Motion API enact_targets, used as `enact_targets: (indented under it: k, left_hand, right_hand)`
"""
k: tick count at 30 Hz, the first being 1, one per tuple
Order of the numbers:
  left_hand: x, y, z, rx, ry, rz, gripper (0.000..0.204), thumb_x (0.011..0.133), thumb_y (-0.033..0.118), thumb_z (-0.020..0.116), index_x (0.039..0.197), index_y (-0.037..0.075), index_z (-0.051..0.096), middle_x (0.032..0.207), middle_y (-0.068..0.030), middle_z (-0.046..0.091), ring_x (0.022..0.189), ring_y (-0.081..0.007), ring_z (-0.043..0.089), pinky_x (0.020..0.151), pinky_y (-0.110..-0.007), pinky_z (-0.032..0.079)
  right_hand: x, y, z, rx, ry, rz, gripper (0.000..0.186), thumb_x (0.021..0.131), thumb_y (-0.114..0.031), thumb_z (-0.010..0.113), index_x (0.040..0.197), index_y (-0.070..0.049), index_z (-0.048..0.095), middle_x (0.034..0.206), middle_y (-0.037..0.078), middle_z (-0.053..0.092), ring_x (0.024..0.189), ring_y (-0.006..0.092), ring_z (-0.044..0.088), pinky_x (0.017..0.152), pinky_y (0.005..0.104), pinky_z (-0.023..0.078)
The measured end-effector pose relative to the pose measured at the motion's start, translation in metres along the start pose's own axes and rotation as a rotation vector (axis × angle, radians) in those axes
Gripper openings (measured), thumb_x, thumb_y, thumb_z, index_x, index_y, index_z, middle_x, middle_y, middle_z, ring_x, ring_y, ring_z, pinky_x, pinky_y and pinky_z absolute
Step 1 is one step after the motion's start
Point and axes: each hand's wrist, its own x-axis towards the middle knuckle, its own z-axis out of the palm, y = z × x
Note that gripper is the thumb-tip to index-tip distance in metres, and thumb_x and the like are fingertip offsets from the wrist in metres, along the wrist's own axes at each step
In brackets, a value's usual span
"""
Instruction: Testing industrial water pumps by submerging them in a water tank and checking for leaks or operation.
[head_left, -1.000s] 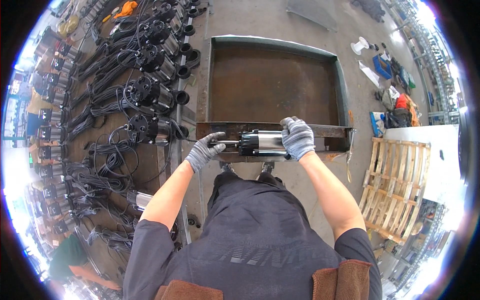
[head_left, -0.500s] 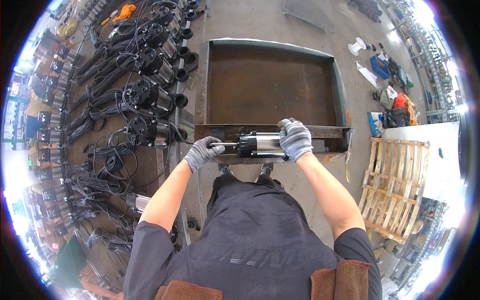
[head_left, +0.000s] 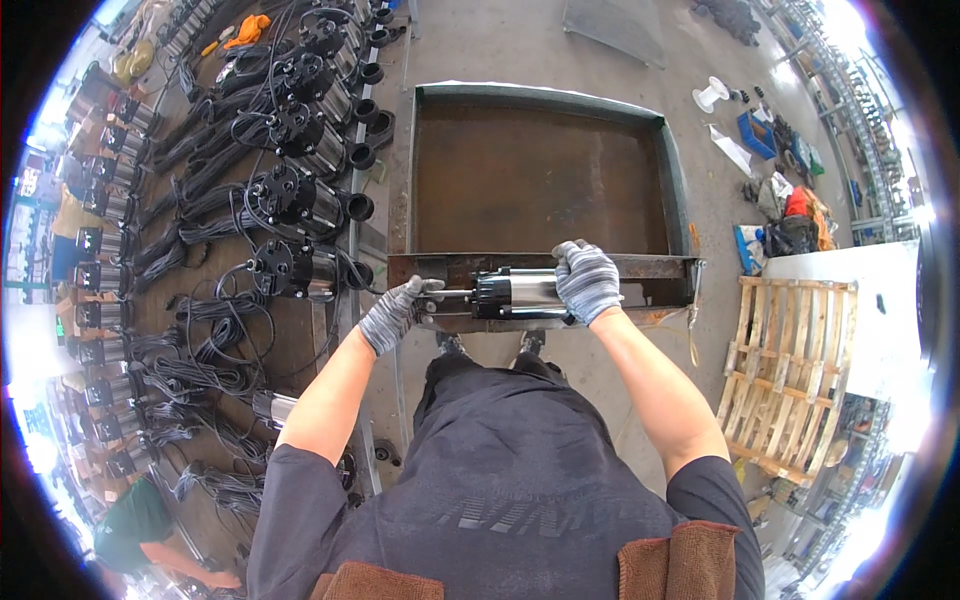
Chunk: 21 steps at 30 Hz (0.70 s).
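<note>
A steel cylindrical motor with a black end housing lies horizontally over the rusty front channel of a metal tray. My right hand, in a grey striped glove, is closed over the motor's right end. Its slim shaft points left, where my left hand, gloved alike, has its fingers closed at the tip; the exact contact is too small to make out clearly.
Rows of motors with coiled black cables fill the left. At right lie a wooden pallet, a blue crate, a white spool and piled cloths. A person in green works at lower left.
My left hand has shifted slightly left and down along the shaft toward its tip. My right hand stays on the motor. The tray appears a little lower in the view.
</note>
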Motion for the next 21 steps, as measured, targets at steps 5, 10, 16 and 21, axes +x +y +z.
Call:
enact_targets:
  k: [5, 10, 16, 21]
  left_hand:
    - [-0.011, 0.018, 0.009, 0.479, -0.053, 0.136, 0.058, 0.098, 0.018, 0.062, 0.151, 0.012, 0.040, 0.119, -0.0030, 0.062, 0.096, -0.0120, 0.060, 0.079, -0.029, 0.053]
    - [0.008, 0.019, 0.017, 1.537, 0.292, 0.120, 0.025, 0.090, 0.021, 0.068, 0.113, 0.010, 0.067, 0.093, -0.0161, 0.072, 0.085, -0.0315, 0.069, 0.075, -0.040, 0.054]
    - [-0.005, 0.013, 0.007, 0.066, 0.068, 0.004, 0.043, 0.092, 0.017, 0.069, 0.133, 0.008, 0.058, 0.108, -0.0083, 0.069, 0.095, -0.0154, 0.068, 0.070, -0.030, 0.055]
    - [-0.001, -0.001, -0.008, 0.700, 0.182, 0.204, 0.034, 0.094, 0.008, 0.065, 0.128, 0.008, 0.061, 0.102, -0.0097, 0.070, 0.090, -0.0168, 0.069, 0.069, -0.029, 0.054]
  right_hand:
    - [0.001, 0.000, -0.001, 0.001, 0.008, -0.011, 0.019, 0.083, -0.013, 0.060, 0.100, -0.011, 0.069, 0.099, 0.012, 0.068, 0.097, 0.0325, 0.064, 0.090, 0.0436, 0.052]
    - [0.001, 0.000, 0.000, 0.000, 0.007, -0.005, 0.019, 0.083, -0.014, 0.060, 0.099, -0.011, 0.069, 0.099, 0.013, 0.068, 0.097, 0.0325, 0.064, 0.089, 0.0439, 0.052]
    - [0.003, 0.002, 0.002, -0.031, -0.027, -0.013, 0.017, 0.081, -0.017, 0.061, 0.095, -0.011, 0.068, 0.097, 0.014, 0.067, 0.096, 0.0328, 0.065, 0.088, 0.0439, 0.053]
    - [0.003, -0.008, 0.002, -0.015, -0.045, -0.037, 0.016, 0.084, -0.017, 0.059, 0.096, -0.009, 0.066, 0.098, 0.014, 0.067, 0.097, 0.0325, 0.064, 0.089, 0.0436, 0.052]
